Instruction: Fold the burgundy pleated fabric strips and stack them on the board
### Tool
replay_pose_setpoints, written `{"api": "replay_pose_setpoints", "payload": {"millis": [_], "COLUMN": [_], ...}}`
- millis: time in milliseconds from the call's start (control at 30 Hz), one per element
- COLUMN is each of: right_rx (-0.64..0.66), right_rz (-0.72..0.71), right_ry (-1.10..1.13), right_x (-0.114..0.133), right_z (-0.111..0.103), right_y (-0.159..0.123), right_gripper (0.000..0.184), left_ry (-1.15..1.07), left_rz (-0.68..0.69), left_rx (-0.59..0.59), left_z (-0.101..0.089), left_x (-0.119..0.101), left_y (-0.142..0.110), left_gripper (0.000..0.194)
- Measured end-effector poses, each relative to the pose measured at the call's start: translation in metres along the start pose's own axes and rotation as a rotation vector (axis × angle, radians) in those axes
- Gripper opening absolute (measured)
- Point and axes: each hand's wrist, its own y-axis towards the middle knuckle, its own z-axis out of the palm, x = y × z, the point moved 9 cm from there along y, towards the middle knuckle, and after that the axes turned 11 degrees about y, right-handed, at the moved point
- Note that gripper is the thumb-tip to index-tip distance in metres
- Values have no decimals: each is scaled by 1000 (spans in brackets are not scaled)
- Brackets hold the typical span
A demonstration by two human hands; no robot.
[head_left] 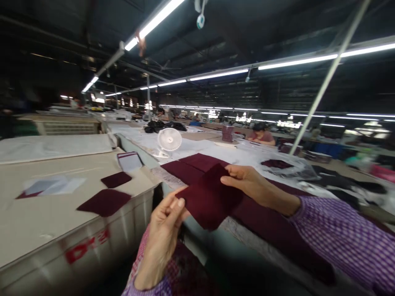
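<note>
A maroon fabric piece [210, 201] is stretched between my two hands, above the edge of the long table. My left hand [166, 222] pinches its left corner between thumb and fingers. At its upper right edge my right hand [253, 185] is closed on it the same way. Beneath and behind it, more maroon fabric panels [197, 160] lie flat on the white-covered table [212, 149]. On the beige table to the left rest a larger maroon piece [104, 202] and a smaller one [116, 179].
A white fan [169, 139] stands on the long table. Translucent sheets [55, 186] and a white-and-maroon stack [130, 161] lie on the beige table [61, 224]. Dark cloth [165, 126] is heaped farther back. Another person [262, 135] sits beyond, and a slanted pole [330, 78] rises at right.
</note>
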Motion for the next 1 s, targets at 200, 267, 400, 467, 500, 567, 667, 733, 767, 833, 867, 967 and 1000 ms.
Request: {"api": "replay_pose_setpoints", "payload": {"millis": [200,267,400,467,500,567,667,733,767,833,867,967,1000], "right_rx": [80,85,80,99,110,120,121,117,118,118,117,106,102], "right_rz": [240,331,441,460,468,476,479,478,478,482,484,491,495], "right_ry": [-11,-96,-239,-278,-297,-333,-373,-400,-417,-454,-477,-547,-573], "right_x": [3,-5,-40,-66,-79,-103,-124,-129,-131,-132,-133,-135,-136], "right_z": [-86,-114,-151,-158,-159,-161,-164,-166,-167,-168,-169,-172,-174], "right_y": [-50,-73,-105,-113,-115,-117,-118,-118,-119,-118,-118,-118,-117], "right_gripper": [19,23,25,23,23,20,17,15,15,14,15,16,16], "left_ry": [140,180,243,284,306,344,375,384,390,407,419,453,464], "left_rz": [4,5,-11,-34,-42,-48,-58,-63,-64,-64,-64,-77,-80], "left_rx": [-115,-145,-104,-46,-24,-6,-15,-26,-30,-33,-29,-1,9], "left_z": [-19,-19,-10,-4,-2,-1,-2,-2,-1,0,0,1,1], "left_x": [-3,-2,9,17,21,25,27,27,27,27,28,33,35], "left_y": [7,8,13,16,18,20,19,18,17,16,16,17,18], "left_gripper": [25,23,24,29,31,33,32,31,30,30,31,33,34]}}
